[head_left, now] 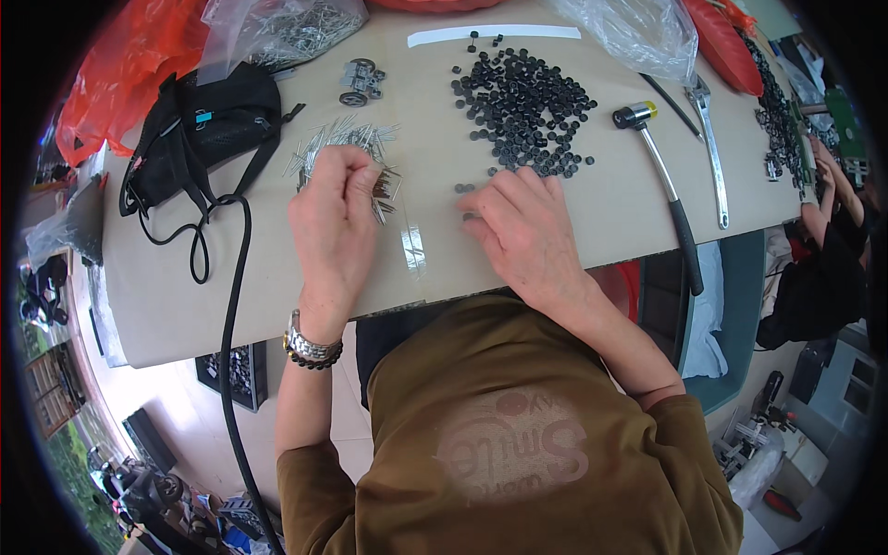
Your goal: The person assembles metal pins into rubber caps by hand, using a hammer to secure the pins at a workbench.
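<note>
My left hand [335, 227] is closed in a pinch at the near side of a heap of thin metal pins [324, 139]. Whatever its fingertips hold is hidden by the fingers. To its right, my right hand [529, 231] is bent low over the table, thumb and forefinger closed around a small black wheel [469, 216]. Just beyond that hand spreads a large pile of the same small black wheels [527, 106], round and dark. A small grey wheeled assembly [361, 81] stands behind the pins.
A mallet [661, 171], an adjustable wrench [710, 153] and a dark rod [671, 104] lie to the right. A black bag [208, 129] and a black cable [242, 277] occupy the left. Plastic bags [287, 32] line the back. Another person's hands [823, 176] are at the far right.
</note>
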`<state>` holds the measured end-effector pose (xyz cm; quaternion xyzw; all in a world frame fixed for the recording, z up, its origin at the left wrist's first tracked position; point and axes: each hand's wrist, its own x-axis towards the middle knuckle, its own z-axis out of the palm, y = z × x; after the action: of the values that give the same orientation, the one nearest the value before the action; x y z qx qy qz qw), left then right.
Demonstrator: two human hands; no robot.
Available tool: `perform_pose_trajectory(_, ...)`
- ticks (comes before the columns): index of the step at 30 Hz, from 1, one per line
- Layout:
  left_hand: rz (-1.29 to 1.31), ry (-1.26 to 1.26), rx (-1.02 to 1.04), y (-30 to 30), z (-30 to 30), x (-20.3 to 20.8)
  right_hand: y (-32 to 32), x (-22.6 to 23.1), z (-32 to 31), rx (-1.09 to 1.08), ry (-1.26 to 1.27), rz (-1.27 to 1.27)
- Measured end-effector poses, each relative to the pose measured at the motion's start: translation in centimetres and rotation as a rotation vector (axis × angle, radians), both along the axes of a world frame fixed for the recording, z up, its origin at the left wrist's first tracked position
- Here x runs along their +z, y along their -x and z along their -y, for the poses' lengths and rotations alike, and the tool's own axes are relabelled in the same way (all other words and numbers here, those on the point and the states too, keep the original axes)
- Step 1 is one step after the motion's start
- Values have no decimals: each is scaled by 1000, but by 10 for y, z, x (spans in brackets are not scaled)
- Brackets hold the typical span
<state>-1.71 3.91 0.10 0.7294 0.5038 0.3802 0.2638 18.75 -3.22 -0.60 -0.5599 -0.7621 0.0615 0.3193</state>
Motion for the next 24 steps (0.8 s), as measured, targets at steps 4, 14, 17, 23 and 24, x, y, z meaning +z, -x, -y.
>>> perform_pose_trajectory(4,741,518,-36,2,7,7,-13,7,0,-58,4,-90)
perform_pose_trajectory(14,643,398,-129,-33,40,-1,-64,15,15,-290,23,-246)
perform_pose_trajectory(17,542,353,-110,-40,43,-2,-76,15,18,-344,26,-302)
perform_pose_trajectory(23,224,295,-80,-46,45,-6,-98,20,23,-400,-6,-337)
perform_pose_trajectory(24,163,253,-89,-44,45,-8,-102,19,24,-414,-22,-304)
